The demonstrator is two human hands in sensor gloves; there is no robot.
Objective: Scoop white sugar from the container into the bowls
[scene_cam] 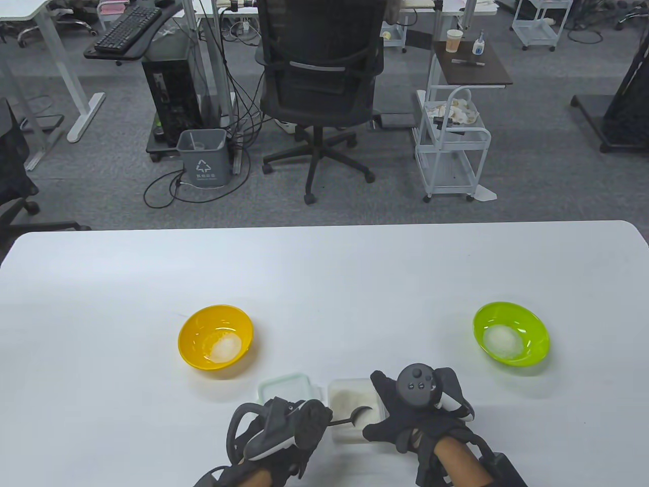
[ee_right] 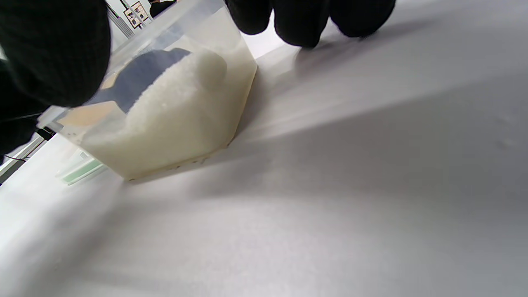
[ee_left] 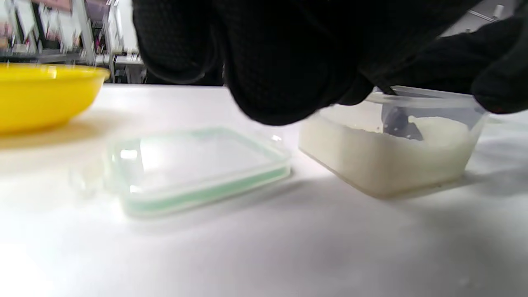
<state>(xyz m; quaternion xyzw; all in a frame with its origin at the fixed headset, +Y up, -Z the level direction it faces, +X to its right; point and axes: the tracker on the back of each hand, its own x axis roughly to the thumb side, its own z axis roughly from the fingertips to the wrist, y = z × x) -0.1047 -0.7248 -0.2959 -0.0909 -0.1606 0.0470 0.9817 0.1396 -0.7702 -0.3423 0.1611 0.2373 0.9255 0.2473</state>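
Observation:
A clear plastic container (scene_cam: 350, 406) of white sugar stands near the front edge of the table; it also shows in the left wrist view (ee_left: 392, 156) and the right wrist view (ee_right: 173, 111). My left hand (scene_cam: 291, 428) grips the handle of a dark spoon (scene_cam: 357, 415) whose bowl is dug into the sugar (ee_left: 398, 123). My right hand (scene_cam: 405, 411) holds the container's right side, thumb at its near rim. A yellow bowl (scene_cam: 215, 337) at the left and a green bowl (scene_cam: 511, 339) at the right each hold a small heap of sugar.
The container's clear lid with a green seal (scene_cam: 286, 389) lies flat just left of the container, also in the left wrist view (ee_left: 194, 169). The white table (scene_cam: 324, 274) stretches wide behind the bowls. An office chair (scene_cam: 319, 91) stands beyond the far edge.

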